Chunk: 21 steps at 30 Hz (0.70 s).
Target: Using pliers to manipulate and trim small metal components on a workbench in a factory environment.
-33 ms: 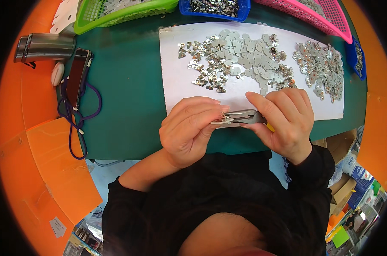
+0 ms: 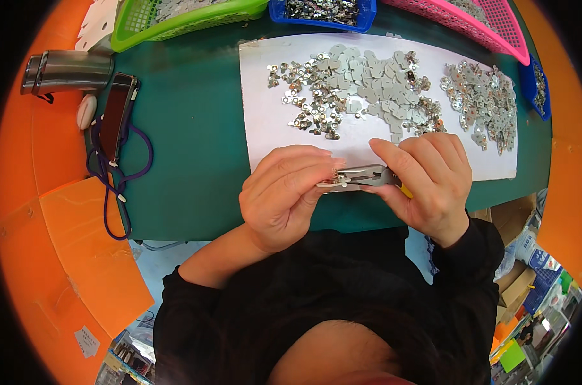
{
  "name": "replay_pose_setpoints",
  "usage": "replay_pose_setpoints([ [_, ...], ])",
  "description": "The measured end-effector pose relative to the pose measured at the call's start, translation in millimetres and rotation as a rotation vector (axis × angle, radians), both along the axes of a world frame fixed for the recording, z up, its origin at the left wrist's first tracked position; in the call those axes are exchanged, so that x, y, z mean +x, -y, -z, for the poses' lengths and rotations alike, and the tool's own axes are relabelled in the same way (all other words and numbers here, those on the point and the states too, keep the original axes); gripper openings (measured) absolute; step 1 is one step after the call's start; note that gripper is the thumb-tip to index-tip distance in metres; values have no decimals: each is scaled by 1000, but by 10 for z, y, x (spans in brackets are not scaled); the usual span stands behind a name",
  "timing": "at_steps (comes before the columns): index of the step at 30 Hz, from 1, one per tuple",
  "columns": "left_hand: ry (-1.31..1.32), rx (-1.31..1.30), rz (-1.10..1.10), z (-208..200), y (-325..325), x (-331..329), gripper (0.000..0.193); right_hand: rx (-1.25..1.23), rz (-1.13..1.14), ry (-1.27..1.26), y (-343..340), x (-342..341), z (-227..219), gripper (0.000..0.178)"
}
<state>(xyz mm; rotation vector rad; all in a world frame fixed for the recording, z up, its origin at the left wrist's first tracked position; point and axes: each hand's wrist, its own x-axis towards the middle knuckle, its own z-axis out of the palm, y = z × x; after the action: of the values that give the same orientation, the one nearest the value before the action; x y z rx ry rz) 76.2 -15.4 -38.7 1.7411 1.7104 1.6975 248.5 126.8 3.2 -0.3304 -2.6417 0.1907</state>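
Both hands: clamped on one small metal tool (image 2: 358, 176)
Left hand (image 2: 284, 192): pinching its tip
Right hand (image 2: 429, 179): gripping its body
Bench (image 2: 195, 128): green, beneath

One view only, from a camera worn on the person's head, looking steeply down over the chest at the dark green table top (image 2: 195, 141). It sits close: the left hand (image 2: 281, 192) and right hand (image 2: 426, 183) fill the middle of the picture, forearms entering from the lower edge. The fisheye lens bends the white paper sheet (image 2: 272, 122) and the lime green plastic basket (image 2: 175, 22) toward the round black rim. The far table edge lies at the top.
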Motion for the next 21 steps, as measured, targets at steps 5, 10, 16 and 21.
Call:
replay_pose_setpoints([
  [5, -87, -17, -63, -25, -55, -13, 22, 37, 21, 41, -3, -1, -27, 41],
  [10, -33, -47, 46, -36, -31, -79, 15, -17, 11, 121, 8, 8, -94, 36],
  [16, 197, -158, 152, -43, 12, -70, 12, -413, -47, 263, -8, 8, -126, 27],
  [21, 672, -178, 103, -10, 6, -54, 11, -1531, -142, 541, -193, -11, -168, 51],
])
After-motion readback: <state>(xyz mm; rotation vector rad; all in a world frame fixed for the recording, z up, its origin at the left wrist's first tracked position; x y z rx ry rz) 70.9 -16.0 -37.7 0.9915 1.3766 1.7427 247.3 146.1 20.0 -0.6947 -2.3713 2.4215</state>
